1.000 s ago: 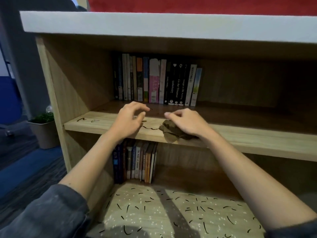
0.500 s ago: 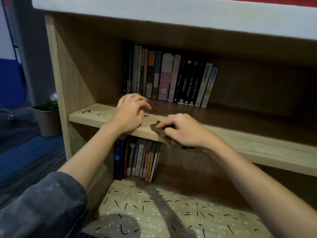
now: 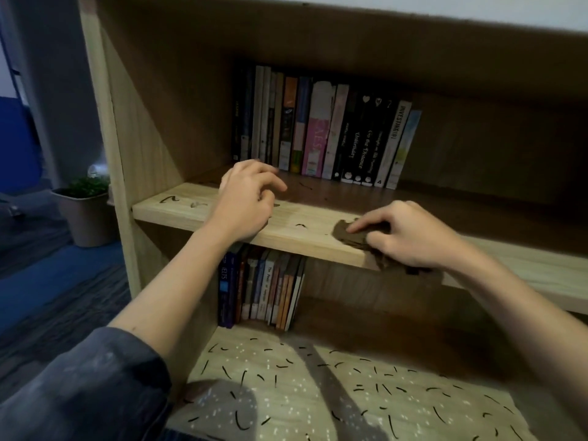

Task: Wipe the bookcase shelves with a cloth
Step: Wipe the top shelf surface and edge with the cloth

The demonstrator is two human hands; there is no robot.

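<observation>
The right hand (image 3: 410,237) grips the cloth (image 3: 351,238) on the shelf (image 3: 178,213); the left hand (image 3: 246,202), loosely curled, seemingly holds nothing. Flat, firm strokes should lift the marks (image 3: 300,225).

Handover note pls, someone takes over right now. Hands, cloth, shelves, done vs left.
Right hand: grips the brown cloth and presses it on the front edge of the middle shelf.
Left hand: loosely curled, holds nothing, over the same shelf further left.
Done: the shelf front to the right of the cloth shows no marks.
Left: dark marks on the middle shelf left of the cloth. The lower shelf is covered in dark marks and pale specks. Around the books at the back: too dark to tell.
</observation>
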